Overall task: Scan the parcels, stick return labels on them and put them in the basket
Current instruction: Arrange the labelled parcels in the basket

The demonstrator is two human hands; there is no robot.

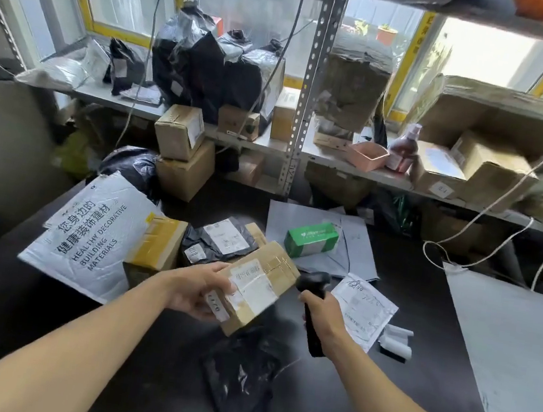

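At frame centre, the cardboard parcel [258, 285] is gripped by the left hand [198, 291]; the scanner [311, 309], clasped in the right hand [326, 316], is best aimed squarely at its label [253, 281].

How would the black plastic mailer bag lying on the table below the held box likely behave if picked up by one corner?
The black mailer bag looks wrinkled and thin, so it would probably droop and fold rather than stay flat. Its glossy film suggests it may be a bit slippery. It lies fairly flat on the table, so it is probably light, though what is inside cannot be seen.
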